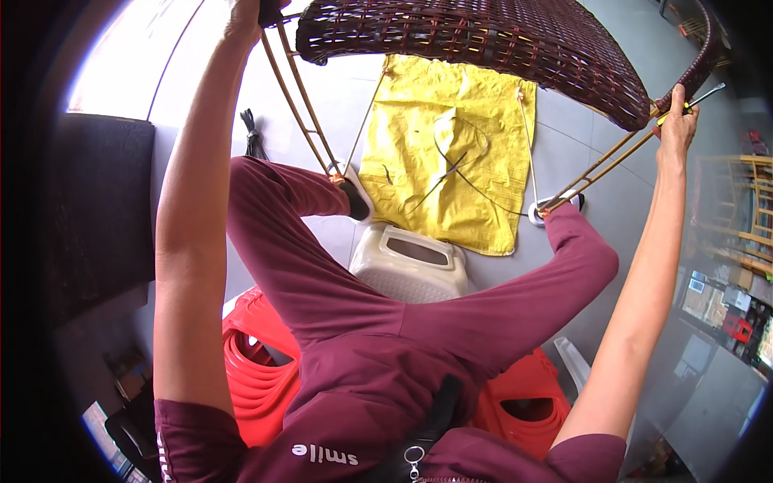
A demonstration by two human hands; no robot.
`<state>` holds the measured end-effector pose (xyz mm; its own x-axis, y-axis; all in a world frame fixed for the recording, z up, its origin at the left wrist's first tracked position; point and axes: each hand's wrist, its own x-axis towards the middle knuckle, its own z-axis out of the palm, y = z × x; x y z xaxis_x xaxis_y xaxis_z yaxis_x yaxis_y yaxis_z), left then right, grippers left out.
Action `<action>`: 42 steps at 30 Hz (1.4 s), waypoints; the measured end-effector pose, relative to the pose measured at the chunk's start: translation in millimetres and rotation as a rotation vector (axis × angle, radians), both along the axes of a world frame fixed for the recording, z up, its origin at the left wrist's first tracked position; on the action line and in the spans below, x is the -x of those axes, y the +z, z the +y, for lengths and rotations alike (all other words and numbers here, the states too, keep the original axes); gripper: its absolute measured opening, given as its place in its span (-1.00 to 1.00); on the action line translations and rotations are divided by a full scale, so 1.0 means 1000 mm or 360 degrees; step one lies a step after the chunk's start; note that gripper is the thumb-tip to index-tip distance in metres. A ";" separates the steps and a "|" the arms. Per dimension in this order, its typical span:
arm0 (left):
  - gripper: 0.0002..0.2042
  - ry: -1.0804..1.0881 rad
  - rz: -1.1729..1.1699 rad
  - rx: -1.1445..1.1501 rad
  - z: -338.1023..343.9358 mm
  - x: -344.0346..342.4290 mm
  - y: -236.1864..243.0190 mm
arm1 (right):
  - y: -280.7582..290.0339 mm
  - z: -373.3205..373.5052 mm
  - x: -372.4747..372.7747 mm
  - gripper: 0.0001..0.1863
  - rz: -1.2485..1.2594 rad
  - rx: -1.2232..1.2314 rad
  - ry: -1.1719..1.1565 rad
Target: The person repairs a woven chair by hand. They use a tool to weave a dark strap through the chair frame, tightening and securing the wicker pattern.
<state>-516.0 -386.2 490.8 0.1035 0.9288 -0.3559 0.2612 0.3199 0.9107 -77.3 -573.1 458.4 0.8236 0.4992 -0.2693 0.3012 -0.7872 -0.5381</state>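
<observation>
A dark brown woven wicker chair [467,40] on a thin brown metal frame [596,173] is raised across the top of the view, its legs reaching down by my shoes [358,201]. My left hand [245,20], cut off by the upper edge, is closed on the frame's upper left part. My right hand [676,121] grips the frame's right side along with a screwdriver [708,92] with a yellow and black handle. Pale cords run from the frame's feet up toward the seat.
A yellow woven sheet [427,105] with dark strips lies on grey tiles. A beige plastic step stool [403,282] sits between my legs, red plastic seating [258,386] beneath me, a black bundle [251,133] and dark panel [97,201] left, wooden frames [753,225] far right.
</observation>
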 end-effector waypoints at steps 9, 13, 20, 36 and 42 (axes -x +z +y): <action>-0.58 -0.0026 -0.0065 -0.0016 0.003 0.000 -0.016 | -0.002 0.004 0.000 -0.42 -0.0011 -0.0043 0.0078; -0.58 -0.0044 -0.0099 -0.0006 0.005 -0.004 -0.023 | -0.016 0.003 -0.013 -0.51 0.0003 -0.0028 0.0094; -0.58 -0.0099 -0.0247 0.0093 0.024 -0.013 -0.027 | -0.011 0.032 -0.015 -0.43 0.0031 -0.0119 0.0023; -0.49 0.0137 0.0063 0.0327 0.156 -0.015 -0.055 | 0.018 0.130 -0.057 -0.66 0.0365 -0.0309 -0.0165; -0.54 0.0260 0.0025 0.0339 0.177 -0.024 -0.048 | 0.022 0.155 -0.045 -0.67 0.0359 -0.0354 -0.0328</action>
